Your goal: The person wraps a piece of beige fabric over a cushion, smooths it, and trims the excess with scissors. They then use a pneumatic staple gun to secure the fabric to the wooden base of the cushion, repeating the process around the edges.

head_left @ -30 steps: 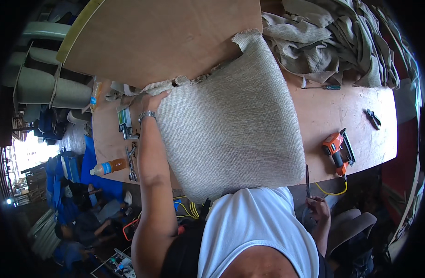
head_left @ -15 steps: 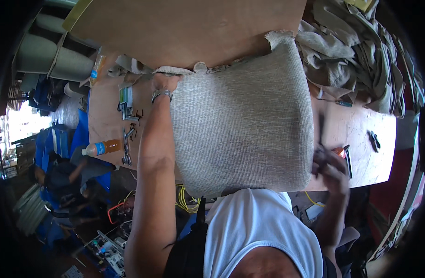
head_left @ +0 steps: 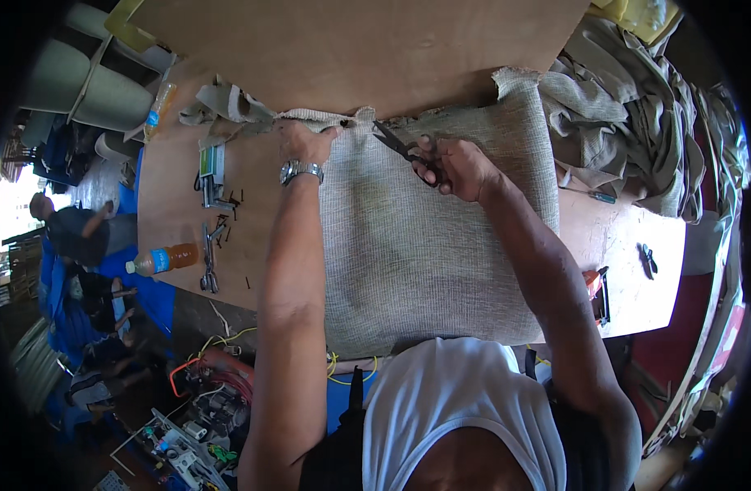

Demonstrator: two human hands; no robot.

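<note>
A panel covered in grey-beige woven fabric (head_left: 433,254) lies in front of me, its far edge ragged with loose flaps of cloth. My left hand (head_left: 306,144) is closed on the fabric at the far left corner, with the thumb stretched along the edge. In my right hand (head_left: 465,168) is a pair of dark scissors (head_left: 396,142), fingers through the handles. The blades point to the far left, and their tips are beside a raised flap (head_left: 364,117) of the fabric edge. Whether the blades touch the cloth I cannot tell.
Cloth scraps (head_left: 236,102), a staple gun (head_left: 216,176), screws and a bottle of amber liquid (head_left: 169,259) lie at the left of the table. To the right are heaped fabric (head_left: 604,114), a screwdriver (head_left: 590,195), and an orange-and-black tool (head_left: 596,293). People stand further left.
My right hand has come from the panel's right side to its far edge, holding the scissors. My left hand stays at the far left corner.
</note>
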